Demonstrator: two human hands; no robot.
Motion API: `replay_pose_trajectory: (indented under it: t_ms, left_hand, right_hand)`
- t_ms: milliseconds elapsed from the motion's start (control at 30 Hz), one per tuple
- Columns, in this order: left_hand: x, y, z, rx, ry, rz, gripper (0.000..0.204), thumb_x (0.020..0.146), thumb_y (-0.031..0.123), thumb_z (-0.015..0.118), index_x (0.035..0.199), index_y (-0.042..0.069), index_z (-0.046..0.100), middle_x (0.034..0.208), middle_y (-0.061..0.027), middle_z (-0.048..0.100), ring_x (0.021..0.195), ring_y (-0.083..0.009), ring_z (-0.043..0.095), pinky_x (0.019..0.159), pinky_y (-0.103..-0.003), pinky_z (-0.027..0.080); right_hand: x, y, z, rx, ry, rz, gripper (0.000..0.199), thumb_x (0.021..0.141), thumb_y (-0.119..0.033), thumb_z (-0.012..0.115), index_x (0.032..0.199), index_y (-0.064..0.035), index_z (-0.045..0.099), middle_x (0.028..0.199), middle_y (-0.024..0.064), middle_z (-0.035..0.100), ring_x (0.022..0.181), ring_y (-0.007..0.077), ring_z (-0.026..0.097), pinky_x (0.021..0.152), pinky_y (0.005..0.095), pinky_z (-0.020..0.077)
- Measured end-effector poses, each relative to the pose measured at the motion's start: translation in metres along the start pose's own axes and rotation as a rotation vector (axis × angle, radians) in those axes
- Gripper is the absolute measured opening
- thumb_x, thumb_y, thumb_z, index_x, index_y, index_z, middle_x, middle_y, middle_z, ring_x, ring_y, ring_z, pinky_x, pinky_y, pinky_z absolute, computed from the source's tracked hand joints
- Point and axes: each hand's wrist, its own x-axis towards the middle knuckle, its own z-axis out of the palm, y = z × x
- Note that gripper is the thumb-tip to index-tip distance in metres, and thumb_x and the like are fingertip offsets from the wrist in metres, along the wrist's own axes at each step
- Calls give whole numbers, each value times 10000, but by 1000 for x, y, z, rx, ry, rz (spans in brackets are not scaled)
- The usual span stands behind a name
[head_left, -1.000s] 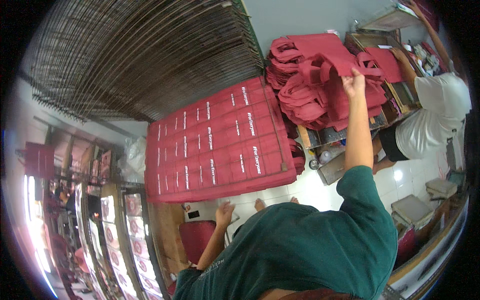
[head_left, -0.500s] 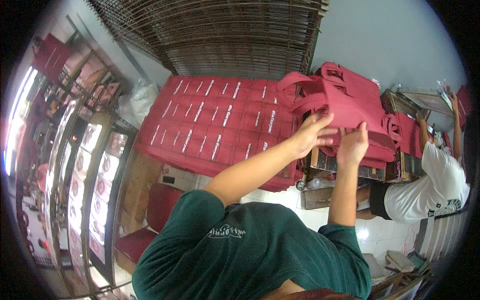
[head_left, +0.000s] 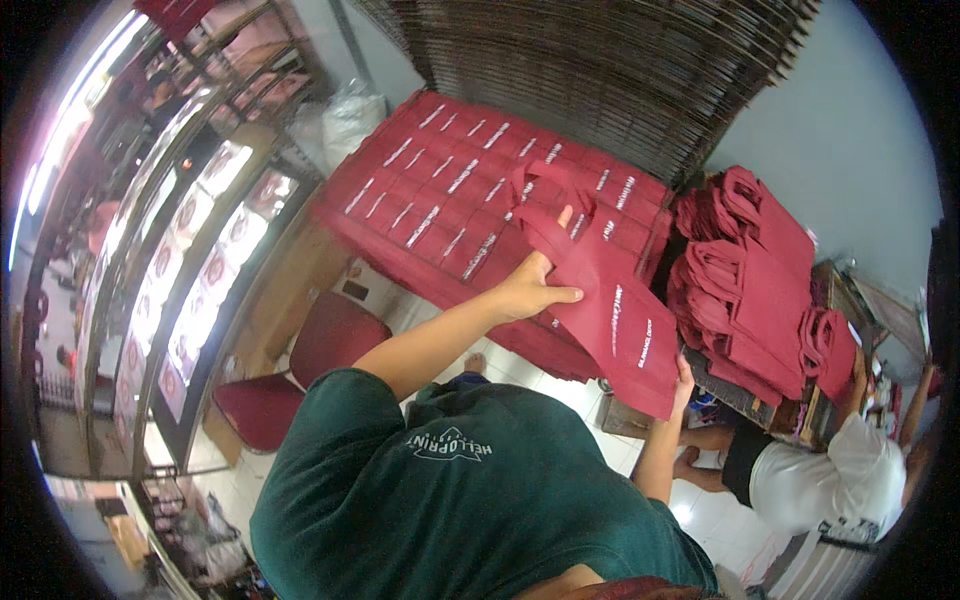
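A dark red fabric tote bag (head_left: 625,335) with white print is stretched slantwise between my two hands. My left hand (head_left: 535,287) grips its upper part just below the looped handles, thumb on top. At the lower end, my right hand (head_left: 684,384) holds the bag's edge, with some fingers hidden behind the fabric. Beneath and beyond the bag lies a wide spread of red printed bags (head_left: 440,165), arranged in overlapping rows. To the right stand piled red bags (head_left: 745,300) with their handles bunched toward the left.
A co-worker in a white shirt (head_left: 835,480) stands at the right beside the piled bags. A red chair (head_left: 335,335) is at the left, near glass shelves with lit pictures (head_left: 215,290). A slatted bamboo screen (head_left: 600,70) rises behind the spread, and a plastic bag (head_left: 352,120) sits at its far left corner.
One tote bag has come away from the right-hand pile and is now held in both hands over the spread's near side. The view has turned and shifted.
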Motion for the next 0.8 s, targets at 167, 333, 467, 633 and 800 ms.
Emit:
replay_pose_trajectory:
  t_ms: [167,333,467,633,800]
  left_hand:
    - [-26,-10,-50,-366,357,-81,511,886,310,524,1329,110,367,1199,-22,467,1054,-160,489,914,-305,398]
    - [-42,-33,-113,-733,688,-48,399,889,374,495,1210,138,479,949,-44,540,957,-195,546,837,-362,456]
    - [-58,-20,-151,-828,701,-47,413,862,398,525,1164,116,521,922,-12,559,880,-150,562,745,-307,478]
    - [-58,-32,-217,-520,647,-175,317,838,264,611,1101,98,552,876,-9,572,736,-97,566,607,-211,456]
    - [-32,-86,-263,-93,527,-402,412,803,288,659,1154,120,522,907,-8,554,827,-97,548,668,-227,440]
  right_hand:
    - [20,-5,57,-516,-203,-117,594,650,-33,499,1240,-12,439,1159,91,548,1049,213,530,921,342,415]
    - [27,-10,110,-759,-175,-298,645,642,37,473,1279,12,379,1214,109,509,1089,200,504,954,320,378]
    - [28,-27,158,-949,-67,-449,712,678,23,533,1347,28,289,1102,27,512,901,102,511,822,230,423]
    - [45,-36,245,-1178,-164,-505,712,674,-13,581,1334,35,319,1164,44,491,917,87,499,773,203,409]
    - [62,-24,364,-1677,-356,-536,712,699,-66,532,1345,73,266,1370,164,339,1278,231,302,1030,337,271]
